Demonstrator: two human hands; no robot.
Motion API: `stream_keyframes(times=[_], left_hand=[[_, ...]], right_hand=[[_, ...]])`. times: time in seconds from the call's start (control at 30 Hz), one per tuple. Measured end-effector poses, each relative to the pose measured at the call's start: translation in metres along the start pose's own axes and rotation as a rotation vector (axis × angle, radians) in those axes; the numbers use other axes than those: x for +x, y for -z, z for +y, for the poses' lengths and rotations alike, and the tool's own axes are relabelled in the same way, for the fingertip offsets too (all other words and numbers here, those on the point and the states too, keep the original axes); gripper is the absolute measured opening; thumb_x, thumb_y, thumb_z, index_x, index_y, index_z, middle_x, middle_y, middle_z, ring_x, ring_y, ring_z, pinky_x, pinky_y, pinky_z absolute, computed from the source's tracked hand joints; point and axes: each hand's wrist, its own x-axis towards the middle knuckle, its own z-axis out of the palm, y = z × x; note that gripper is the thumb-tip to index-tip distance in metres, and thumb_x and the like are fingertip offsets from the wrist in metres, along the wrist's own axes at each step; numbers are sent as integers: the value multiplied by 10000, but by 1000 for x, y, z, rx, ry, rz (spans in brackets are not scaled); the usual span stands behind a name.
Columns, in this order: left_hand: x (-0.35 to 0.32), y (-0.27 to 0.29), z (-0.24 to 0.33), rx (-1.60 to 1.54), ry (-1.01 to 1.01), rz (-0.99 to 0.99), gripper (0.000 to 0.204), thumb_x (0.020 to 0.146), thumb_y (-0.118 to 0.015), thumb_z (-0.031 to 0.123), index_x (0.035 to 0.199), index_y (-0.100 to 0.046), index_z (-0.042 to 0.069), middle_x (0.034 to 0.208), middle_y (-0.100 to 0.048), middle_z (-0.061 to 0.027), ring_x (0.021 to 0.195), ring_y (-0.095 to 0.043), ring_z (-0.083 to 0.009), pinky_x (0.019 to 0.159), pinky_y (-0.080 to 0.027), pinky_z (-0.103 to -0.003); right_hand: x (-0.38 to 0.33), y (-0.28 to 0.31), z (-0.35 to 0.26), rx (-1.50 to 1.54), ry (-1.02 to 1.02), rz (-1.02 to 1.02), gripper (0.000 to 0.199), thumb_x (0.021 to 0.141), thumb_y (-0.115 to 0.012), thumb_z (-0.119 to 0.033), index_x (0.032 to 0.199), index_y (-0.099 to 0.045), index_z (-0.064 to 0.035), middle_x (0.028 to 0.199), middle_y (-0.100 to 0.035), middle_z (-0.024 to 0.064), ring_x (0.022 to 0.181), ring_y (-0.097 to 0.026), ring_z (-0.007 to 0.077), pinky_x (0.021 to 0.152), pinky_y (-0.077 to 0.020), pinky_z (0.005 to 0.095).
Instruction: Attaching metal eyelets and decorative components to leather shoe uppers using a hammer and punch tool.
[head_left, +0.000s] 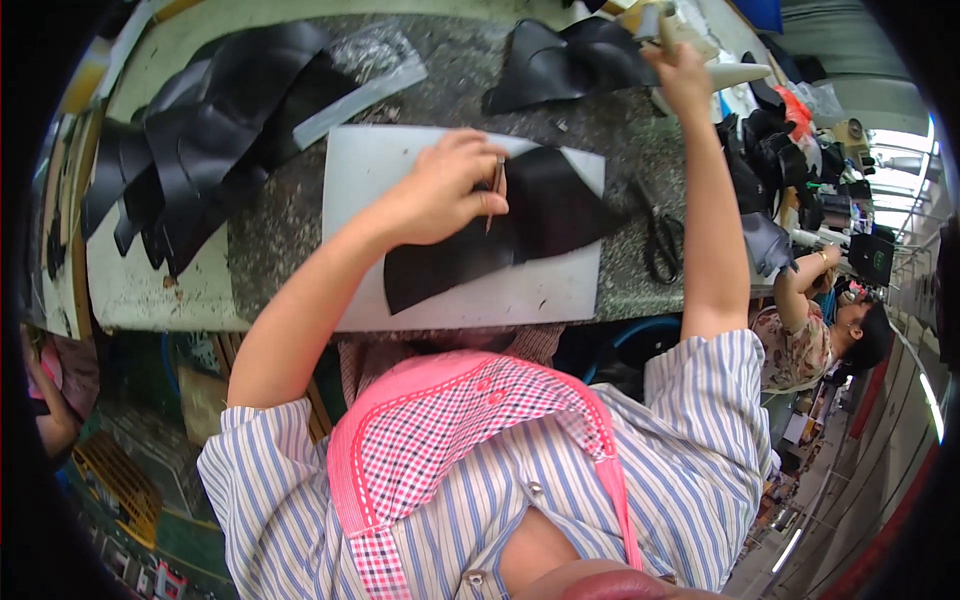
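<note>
Left grip (pixel 450 185) holds a slim tool (pixel 497 178), long axis steep, tip down.

The surface (pixel 262 265) is speckled grey, paler at left. On it lie a white board (pixel 350 290), heaped black sheets (pixel 215 110) and clear plastic (pixel 362 100) left, black pieces (pixel 560 65) beyond, scissors (pixel 664 248) right.

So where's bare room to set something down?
Mostly bare: speckled tabletop between the clear plastic and the upper black piece; the white board, upper left, beside the left hand. Crowded: around the right hand; under the black stack.
</note>
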Motion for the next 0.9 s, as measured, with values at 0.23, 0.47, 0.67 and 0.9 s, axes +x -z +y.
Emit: stream_keyframes(times=[0.23,0.47,0.67,0.9], left_hand=[[23,23,8,-400,-28,-17,114,677,-650,63,740,-559,39,786,-528,-42,786,-523,-167,709,-415,-275],[97,132,-64,-343,298,25,130,792,-571,100,859,-529,-4,733,-557,-25,685,-541,-97,668,-434,-216],[65,136,39,-314,-68,823,86,813,-563,106,809,-566,20,816,-601,-60,718,-557,-90,654,-424,-187],[4,56,82,-145,-64,462,134,846,-503,86,952,-504,3,763,-609,-122,675,-602,-137,598,-484,-216]], right_hand=[[2,-17,11,269,-86,-215,408,610,-710,-302,870,-578,-18,819,-600,157,787,-566,290,700,-426,365],[-27,99,-10,721,-32,151,268,634,-731,-130,788,-535,-31,732,-462,-39,662,-413,58,613,-332,203],[-88,148,-72,1480,88,-18,221,645,-643,86,814,-530,-1,763,-588,75,445,-480,56,398,-340,151],[-149,110,-120,1379,-168,-261,225,663,-654,48,752,-469,-46,791,-528,43,539,-461,50,459,-358,167]])
